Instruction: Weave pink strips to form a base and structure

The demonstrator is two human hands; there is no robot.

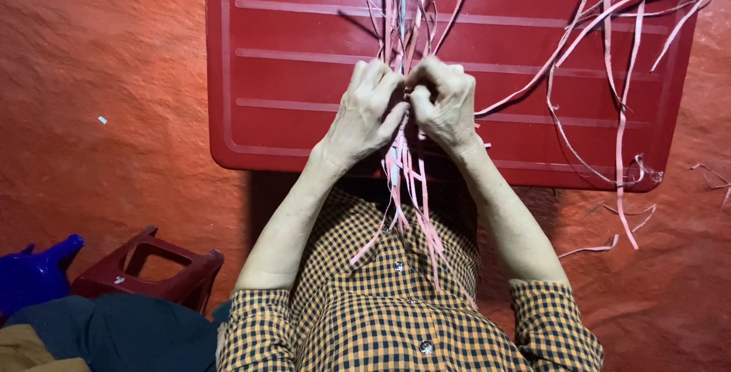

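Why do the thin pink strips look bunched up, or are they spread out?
Bunched where the left hand and right hand pinch the thin pink strips together; the ends fan loose above and below.

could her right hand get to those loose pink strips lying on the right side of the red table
Probably yes: the right hand is beside them and nothing blocks the loose strips, but its fingers are busy pinching the strip bundle.

hands [407, 105] gripping pink strips [407, 182], red table [304, 75]
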